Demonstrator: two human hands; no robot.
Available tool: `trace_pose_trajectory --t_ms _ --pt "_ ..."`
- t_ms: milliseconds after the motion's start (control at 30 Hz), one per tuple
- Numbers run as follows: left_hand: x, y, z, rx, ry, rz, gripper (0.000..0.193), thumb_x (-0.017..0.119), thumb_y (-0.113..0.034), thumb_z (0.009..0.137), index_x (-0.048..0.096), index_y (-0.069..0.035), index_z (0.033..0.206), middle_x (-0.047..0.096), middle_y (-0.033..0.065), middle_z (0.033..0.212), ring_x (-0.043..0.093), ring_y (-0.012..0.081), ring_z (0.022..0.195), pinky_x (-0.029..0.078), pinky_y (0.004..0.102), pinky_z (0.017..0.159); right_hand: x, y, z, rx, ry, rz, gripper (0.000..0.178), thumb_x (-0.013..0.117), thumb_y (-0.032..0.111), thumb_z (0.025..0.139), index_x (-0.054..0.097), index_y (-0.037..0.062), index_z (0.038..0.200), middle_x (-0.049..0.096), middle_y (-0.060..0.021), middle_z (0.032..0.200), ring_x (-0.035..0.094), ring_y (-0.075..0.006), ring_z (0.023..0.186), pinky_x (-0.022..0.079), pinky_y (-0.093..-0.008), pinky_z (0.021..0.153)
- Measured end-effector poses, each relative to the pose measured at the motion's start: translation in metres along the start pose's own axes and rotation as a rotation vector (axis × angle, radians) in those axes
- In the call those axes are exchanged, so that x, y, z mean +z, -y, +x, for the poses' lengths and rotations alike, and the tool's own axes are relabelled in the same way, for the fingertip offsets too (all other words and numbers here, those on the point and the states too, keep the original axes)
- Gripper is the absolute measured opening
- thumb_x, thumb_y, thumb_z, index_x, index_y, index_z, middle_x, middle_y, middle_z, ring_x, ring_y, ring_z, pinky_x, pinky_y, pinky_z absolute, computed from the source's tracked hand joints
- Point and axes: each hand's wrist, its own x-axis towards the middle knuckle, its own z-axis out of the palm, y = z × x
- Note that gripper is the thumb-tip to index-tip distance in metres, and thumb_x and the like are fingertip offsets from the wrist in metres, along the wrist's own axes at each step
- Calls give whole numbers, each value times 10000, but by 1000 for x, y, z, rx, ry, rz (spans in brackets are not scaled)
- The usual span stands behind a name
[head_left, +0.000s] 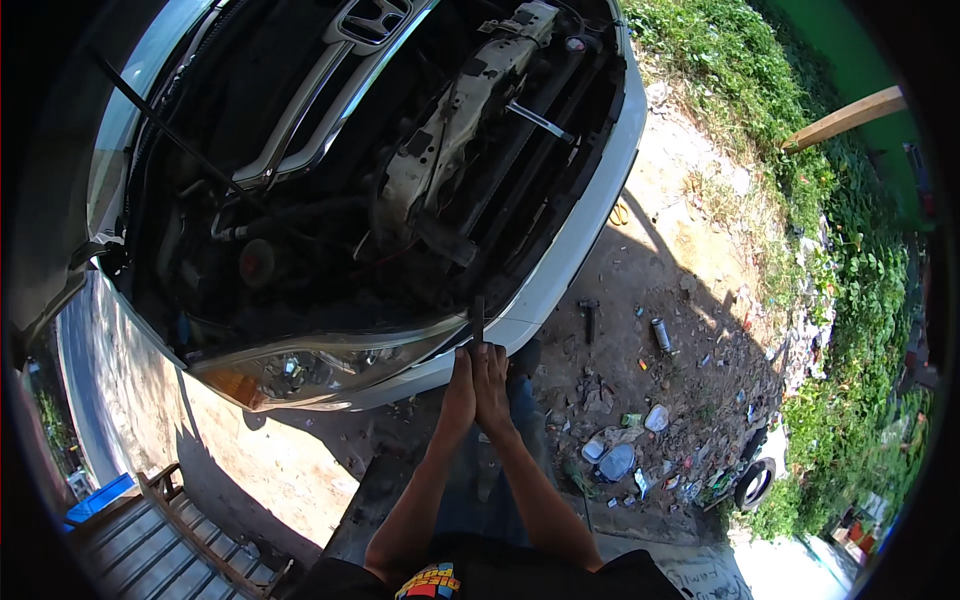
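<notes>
My left hand (pixel 460 392) and my right hand (pixel 491 386) are pressed together at the front corner of a white car. A narrow dark bar (pixel 478 322) sticks up from between them, and its far end reaches the edge of the engine bay. Both hands are closed on it; its lower part is hidden by my fingers. Left of my hands is the car's headlight (pixel 320 368), with an amber section at its outer end. Just right of them runs the white bumper (pixel 520 312).
A metal rod (pixel 540 121) lies across the car's front frame (pixel 455 120). A black prop rod (pixel 165 125) stands in the engine bay. On the littered dirt are a hammer-like tool (pixel 590 318), a spray can (pixel 661 335) and a tire (pixel 755 484). A slatted bench (pixel 165 540) stands lower left.
</notes>
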Motion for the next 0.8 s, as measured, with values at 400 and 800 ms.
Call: trace_pose_trajectory --t_ms 400,800 --pt "8 -23 -15 151 -192 574 476 657 -440 974 663 37 965 656 121 799 596 194 758 495 347 729 -42 -43 -5 -119 220 167 438 579 164 976 516 -9 1373 523 -191 1297 521 -335 1217 478 -435 959" --pt "3 -11 -3 14 -208 468 215 721 -172 944 554 -68 858 446 -37 654 387 53 512 316 270 465 -102 -441 -168 1246 38 400 338 575 300 975 650 66 1207 707 -126 942 692 -233 837 560 -374 767"
